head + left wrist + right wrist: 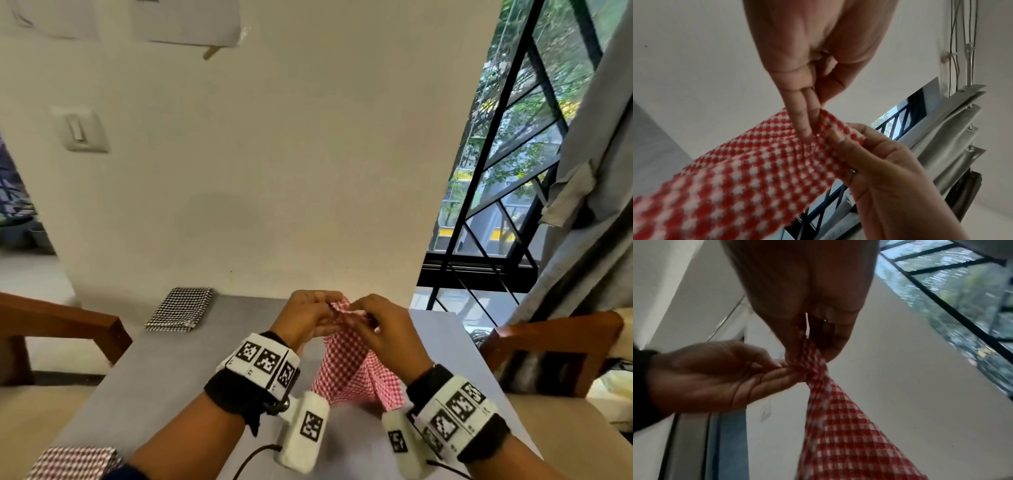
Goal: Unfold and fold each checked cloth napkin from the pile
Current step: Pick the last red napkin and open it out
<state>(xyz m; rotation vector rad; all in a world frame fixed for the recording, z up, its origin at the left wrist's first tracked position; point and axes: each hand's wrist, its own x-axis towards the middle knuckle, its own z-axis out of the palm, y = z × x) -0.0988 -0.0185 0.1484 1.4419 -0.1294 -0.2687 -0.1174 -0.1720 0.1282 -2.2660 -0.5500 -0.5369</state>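
A red-and-white checked napkin [352, 370] hangs from both hands above the grey table [164, 370], its lower part draped near the table top. My left hand [308, 317] pinches the napkin's top edge [824, 128] between fingers and thumb. My right hand [380, 329] pinches the same bunched top [809, 356] right beside it, the two hands almost touching. A folded black-and-white checked napkin [180, 310] lies at the table's far left. A folded dark red checked napkin [73, 462] lies at the near left corner.
Wooden chairs stand at the left [61, 325] and right [555, 346] of the table. A white wall [274, 171] rises just behind the table. A barred window [513, 171] and a grey curtain [596, 171] are at the right.
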